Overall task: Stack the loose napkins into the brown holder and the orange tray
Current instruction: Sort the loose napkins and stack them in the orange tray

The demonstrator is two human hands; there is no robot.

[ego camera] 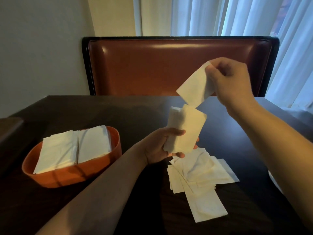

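Head view, looking down across a dark surface (128, 116) toward a red-brown padded seat back (169, 65) in the upper middle of the frame. Pale curtains (237, 14) hung along the upper right, plain wall (42, 48) at upper left.

Left hand (162, 146), centre of the frame, held above the surface: fingers and thumb curled round a small bundle (184, 129) of white napkins, stood roughly upright and tilted a little to the right. Right hand (228, 78), upper right, raised higher: thumb and fingertips pinched the top corner of a single napkin (194, 87), hanging slantwise down and left. Its lower corner came very near the top of the bundle; touching or not, could not tell.

Orange tray (72, 177), lower left of the frame, resting on the surface. Filled with two stacks of napkins (74, 148) side by side, tops standing above the rim. Part of a dark brown holder (10, 131) at the left edge, mostly cut off; contents not visible.

Loose pile (201, 177) of napkins spread flat on the surface at lower right of centre, just below the left hand, overlapping at several angles. One long napkin stuck out toward the bottom of the frame. Both bare forearms reached in from the bottom and right edges.
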